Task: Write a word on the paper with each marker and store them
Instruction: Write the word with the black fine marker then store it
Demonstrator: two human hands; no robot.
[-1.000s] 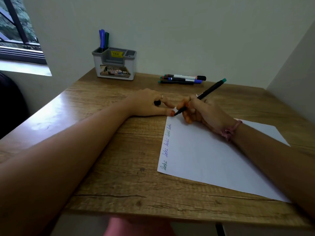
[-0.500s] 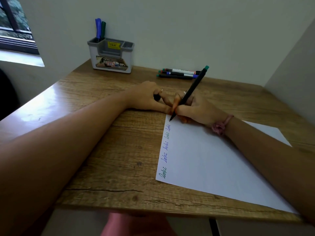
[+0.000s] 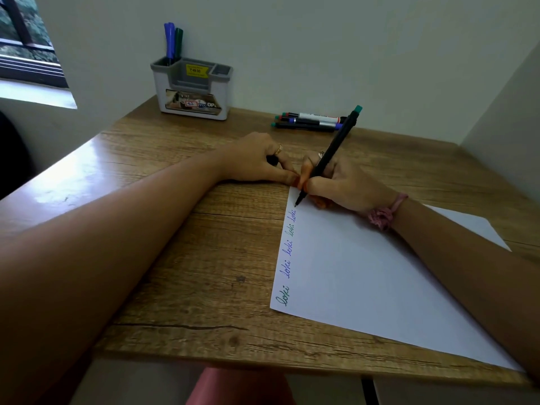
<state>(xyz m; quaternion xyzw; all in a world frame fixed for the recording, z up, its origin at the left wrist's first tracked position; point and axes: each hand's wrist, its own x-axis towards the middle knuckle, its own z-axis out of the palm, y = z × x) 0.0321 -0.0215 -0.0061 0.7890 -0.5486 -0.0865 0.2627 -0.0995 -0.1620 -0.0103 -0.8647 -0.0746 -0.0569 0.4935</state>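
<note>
Marker with the teal end is pinched in the right hand, tip on the paper just beyond four finished words. Left hand curls around a dark cap, fingertip pinning the corner. Two markers stand in the holder; several beyond the fingers wait.

Wooden table, white paper, grey organiser at back, three markers beside it
</note>
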